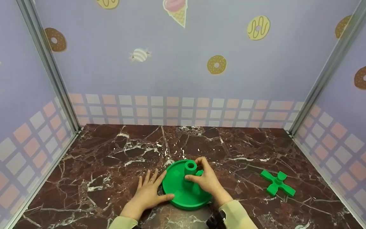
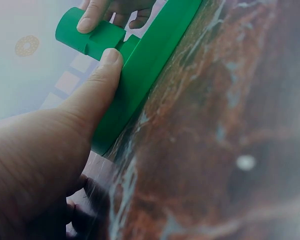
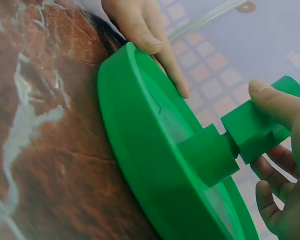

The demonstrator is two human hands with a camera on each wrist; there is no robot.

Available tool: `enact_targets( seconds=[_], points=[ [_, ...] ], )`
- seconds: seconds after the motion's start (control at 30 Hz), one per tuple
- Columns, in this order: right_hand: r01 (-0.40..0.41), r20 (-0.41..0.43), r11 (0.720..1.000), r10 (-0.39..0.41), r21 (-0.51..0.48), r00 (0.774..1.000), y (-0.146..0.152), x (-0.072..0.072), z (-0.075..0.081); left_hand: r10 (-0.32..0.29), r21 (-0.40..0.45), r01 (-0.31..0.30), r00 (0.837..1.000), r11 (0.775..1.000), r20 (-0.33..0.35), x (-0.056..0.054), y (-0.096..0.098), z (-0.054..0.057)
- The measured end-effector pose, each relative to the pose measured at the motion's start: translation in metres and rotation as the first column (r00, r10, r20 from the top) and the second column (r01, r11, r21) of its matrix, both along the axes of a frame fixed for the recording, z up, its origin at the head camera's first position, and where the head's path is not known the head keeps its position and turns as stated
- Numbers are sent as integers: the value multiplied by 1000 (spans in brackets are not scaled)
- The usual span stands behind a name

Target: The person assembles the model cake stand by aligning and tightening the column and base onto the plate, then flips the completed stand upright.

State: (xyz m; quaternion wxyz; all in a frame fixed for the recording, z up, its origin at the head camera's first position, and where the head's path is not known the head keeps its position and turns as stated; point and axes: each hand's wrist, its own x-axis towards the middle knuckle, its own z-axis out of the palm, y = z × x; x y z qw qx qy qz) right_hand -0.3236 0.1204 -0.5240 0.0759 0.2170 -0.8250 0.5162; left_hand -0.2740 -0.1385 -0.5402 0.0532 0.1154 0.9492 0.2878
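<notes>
A round green dish (image 1: 186,198) with a raised rim lies on the marbled table in the head view. From it rises a short green post (image 3: 207,155), best seen in the right wrist view. My right hand (image 1: 209,179) pinches a hollow green tube-like piece (image 3: 250,130) between thumb and fingers, at the top of the post. A narrow notch shows between piece and post; whether they are joined I cannot tell. My left hand (image 1: 148,192) lies spread at the dish's left side, its thumb (image 2: 97,82) on the rim.
To the right on the table (image 1: 132,136) lies a green cross-shaped piece (image 1: 278,182) with a small knob at its centre. Patterned lilac walls (image 1: 176,76) with metal corner posts enclose the table at the back and both sides.
</notes>
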Motion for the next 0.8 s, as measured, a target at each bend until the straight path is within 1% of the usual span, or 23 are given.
enact_targets(
  seconds=[0.13, 0.2, 0.27, 0.33, 0.4, 0.47, 0.53, 0.6, 0.7, 0.8],
  points=[
    [-26, 26, 1000, 26, 8, 999, 3, 0, -1, 0, -2, 0, 1000, 1000, -2, 0, 0, -1],
    [-73, 51, 997, 73, -4, 996, 8, -2, 1, 1, -3, -1, 1000, 1000, -1, 1, 0, -1],
    [-148, 84, 988, 151, -37, 985, 12, -4, 3, 2, -3, -2, 1000, 1000, -1, 1, 0, -1],
    [-241, 108, 967, 248, -77, 963, 17, -7, 6, 1, -5, -1, 1000, 1000, 0, 1, 1, -2],
    [-325, 136, 939, 339, -116, 931, 20, -10, 9, 2, -7, -2, 1000, 1000, 0, 1, 1, -2],
    [-377, 165, 917, 395, -132, 904, 22, -12, 12, 3, -7, -3, 1000, 1000, -2, 0, 1, -2],
    [-386, 190, 914, 404, -123, 895, 22, -12, 14, 4, -10, -4, 1000, 1000, -1, 0, 1, -2],
    [-379, 205, 920, 393, -104, 896, 22, -11, 15, 3, -12, -3, 1000, 1000, 1, -1, 0, -2],
    [-354, 206, 932, 363, -79, 909, 21, -10, 15, 1, -16, -1, 1000, 1000, 1, -2, 0, -2],
    [-335, 182, 940, 341, -67, 922, 20, -9, 14, 0, -16, 0, 1000, 1000, -1, -2, 0, -2]
  ],
)
